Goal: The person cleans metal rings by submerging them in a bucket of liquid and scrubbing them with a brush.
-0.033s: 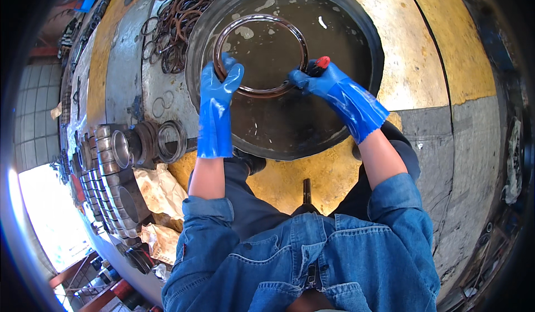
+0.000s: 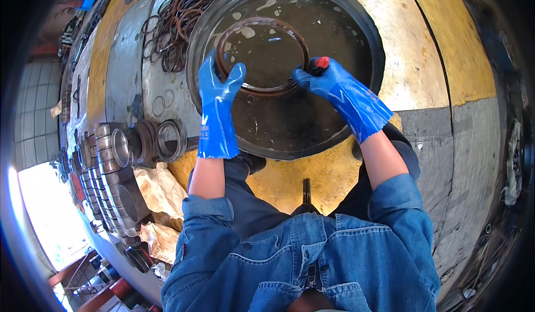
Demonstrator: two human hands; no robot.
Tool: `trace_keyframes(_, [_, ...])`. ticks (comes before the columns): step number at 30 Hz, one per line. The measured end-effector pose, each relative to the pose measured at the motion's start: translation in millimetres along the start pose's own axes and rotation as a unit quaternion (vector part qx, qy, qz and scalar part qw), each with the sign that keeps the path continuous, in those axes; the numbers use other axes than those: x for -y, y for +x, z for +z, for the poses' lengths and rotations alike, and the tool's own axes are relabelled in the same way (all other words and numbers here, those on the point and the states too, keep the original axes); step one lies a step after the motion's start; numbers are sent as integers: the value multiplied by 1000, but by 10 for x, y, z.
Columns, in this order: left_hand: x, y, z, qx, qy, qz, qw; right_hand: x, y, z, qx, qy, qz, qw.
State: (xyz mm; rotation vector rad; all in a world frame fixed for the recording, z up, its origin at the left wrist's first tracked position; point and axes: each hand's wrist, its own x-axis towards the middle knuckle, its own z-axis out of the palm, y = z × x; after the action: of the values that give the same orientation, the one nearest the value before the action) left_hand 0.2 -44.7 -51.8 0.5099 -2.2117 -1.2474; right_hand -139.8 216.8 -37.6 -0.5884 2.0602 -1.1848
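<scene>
My blue-gloved left hand is at the left side of a shiny brown ring. Its thumb stands apart on the inner side, while the fingers curl loosely behind the rim. At the ring's right side, my blue-gloved right hand is closed round a tool with a red-and-black handle. The tool's working end is hidden, and my right fingertips meet the ring's lower right edge. The ring is tilted over a large round dark tub of murky liquid with pale patches on its surface.
A heap of brown rings lies beyond the tub's left side. Stacked metal sleeves and crumpled brown paper are at my left. Two thin rings lie on the metal plate. My knees flank the tub.
The ring has tipped slightly and shifted a little right. My left hand's fingers have loosened and its wrist has turned. My right hand has moved slightly right, keeping its tool.
</scene>
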Motion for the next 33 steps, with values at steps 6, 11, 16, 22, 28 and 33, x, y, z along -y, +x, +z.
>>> trace_keyframes(6, [-556, -155, 163, 217, 59, -43, 973, 122, -76, 3, -74, -380, -148, 910])
trace_keyframes(11, [-636, -122, 116, 136, -91, -272, 948, -72, -60, 58, -195, -222, -18, 955])
trace_keyframes(16, [-667, -73, -3, 48, -147, -294, 943, 110, -101, -14, -107, -109, -8, 988])
trace_keyframes(22, [-709, -142, 91, 76, -133, -263, 952, 174, -70, 168, -225, -171, -288, 915])
trace_keyframes(28, [-824, -204, 150, 126, -160, -261, 944, -62, 55, 335, -124, -47, -1, 991])
trace_keyframes(33, [-736, -242, 184, 122, -195, -249, 941, -85, -57, 451, 34, 263, 51, 963])
